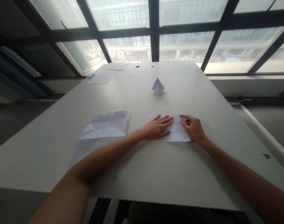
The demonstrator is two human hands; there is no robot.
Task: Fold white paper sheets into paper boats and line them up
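Note:
A folded sheet of white paper (177, 132) lies on the table in front of me. My left hand (157, 127) rests flat on its left part, fingers spread and pointing right. At the paper's right edge, my right hand (193, 127) has its thumb and forefinger curled around the upper right corner, holding it. Beyond the hands stands a small folded paper boat (158, 87). A larger creased sheet of paper (104, 126) lies to the left, partly hidden under my left forearm.
The white table (191, 183) reaches to the windows. At its far left are several flat paper sheets (101, 77) and a small crumpled, clear-looking item (91, 75). A round hole (137, 66) sits near the far edge. A dark mark (266, 156) shows at the right.

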